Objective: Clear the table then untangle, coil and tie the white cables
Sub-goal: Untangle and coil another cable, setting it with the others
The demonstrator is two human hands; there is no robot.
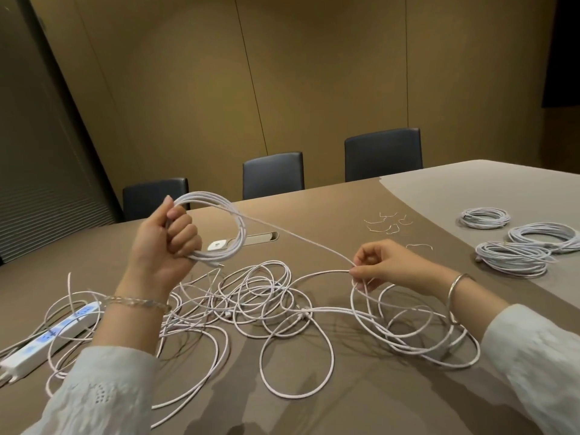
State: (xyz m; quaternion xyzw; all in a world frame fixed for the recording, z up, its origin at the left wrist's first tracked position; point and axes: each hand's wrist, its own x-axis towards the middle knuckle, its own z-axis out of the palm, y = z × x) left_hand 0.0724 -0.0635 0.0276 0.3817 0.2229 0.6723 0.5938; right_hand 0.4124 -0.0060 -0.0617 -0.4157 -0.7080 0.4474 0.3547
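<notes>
Nearest the camera, two white sleeves (103, 397) come in from the bottom corners over the brown bench (361, 403). Between them a tangle of loose white cables (251, 309) sprawls across the bench in overlapping loops, reaching from a white power strip (51, 335) at the near left edge to wide loops under the right wrist.

The left hand (163, 246) is raised above the tangle, its grip closed tight: fingers curled round one side of a partly wound coil (219, 227) of white cable that hangs upright from the fist. From the top of that coil a single strand (298, 240) runs taut, sloping down to the right hand (386, 265). There the grip is a pinch, thumb and fingertips closed on the strand, the other fingers loosely bent; the hand hovers just over the loops.

Beyond the hands the bench shows a slot-shaped cable port (260, 238) with a small white adapter (216, 245) just beside it, and a scatter of thin wire ties (389, 224) farther right. On the lighter section at far right lie three finished coils (514, 246), close together, near the right frame edge. The middle of the bench between ties and far edge is bare surface. Three dark chairs (273, 174) stand along the far edge before a panelled wall.
</notes>
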